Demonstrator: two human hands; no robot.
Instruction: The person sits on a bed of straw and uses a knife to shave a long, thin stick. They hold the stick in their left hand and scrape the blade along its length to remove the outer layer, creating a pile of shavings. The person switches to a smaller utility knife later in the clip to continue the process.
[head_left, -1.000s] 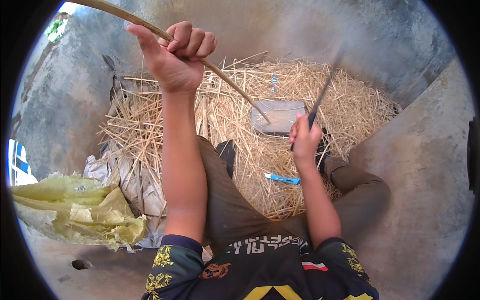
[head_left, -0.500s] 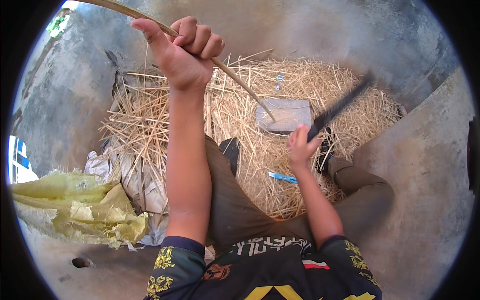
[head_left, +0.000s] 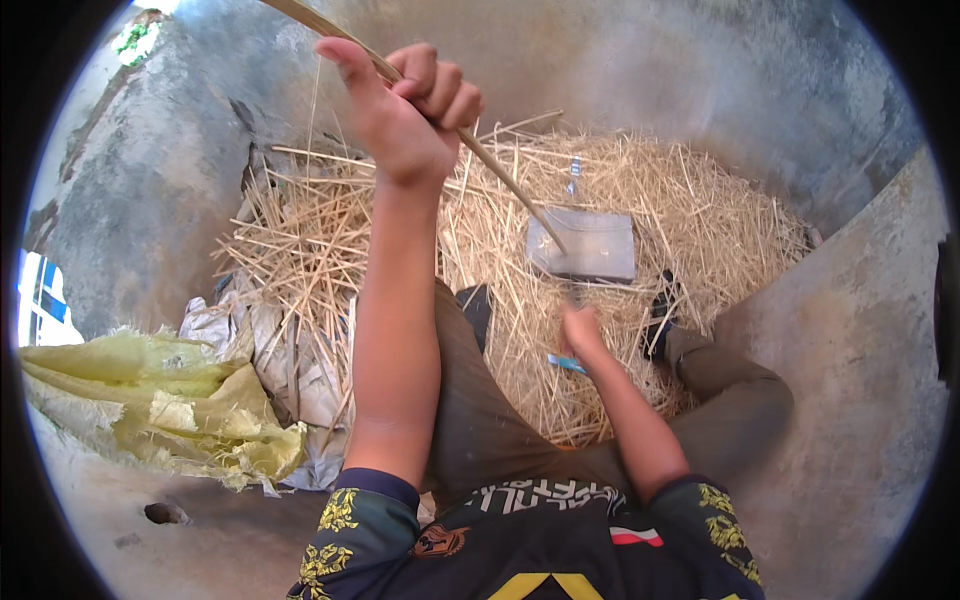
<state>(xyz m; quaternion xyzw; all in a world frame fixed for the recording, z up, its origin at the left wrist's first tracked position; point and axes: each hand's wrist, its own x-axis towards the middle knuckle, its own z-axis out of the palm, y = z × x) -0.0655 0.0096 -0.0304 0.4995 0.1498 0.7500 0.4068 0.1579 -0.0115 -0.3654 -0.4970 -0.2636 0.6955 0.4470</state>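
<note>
Sitting low, a person in a dark shirt with yellow ornament on the sleeves (head_left: pixel 540 550) spreads both legs in brown trousers (head_left: pixel 495 410) to either side of the work. On the left, near the body, lies a torn yellow woven sack (head_left: pixel 180 410), with a crumpled whitish sheet (head_left: pixel 215 325) just beyond it.

Between the legs, a light-blue slim cutter (head_left: pixel 566 362) rests on the straw, partly hidden by the right hand (head_left: pixel 581 330). That hand's fingers curl closed around a dark narrow-bladed knife (head_left: pixel 573 295), which is blurred and seen nearly end-on, just in front of a grey rectangular block (head_left: pixel 608 240).

Raised well above the straw, the left hand (head_left: pixel 415 125) grips a long thin tan stick (head_left: pixel 505 176), four fingers wrapped round it, thumb stretched along it. The stick slants from the upper left through this hand, its lower end over the block; whether it touches cannot be told.

Around and behind the block spreads dry tan straw (head_left: pixel 700 195), carrying a small blue-and-white item (head_left: pixel 574 175). A stained grey wall (head_left: pixel 660 65) rises farthest back.
</note>
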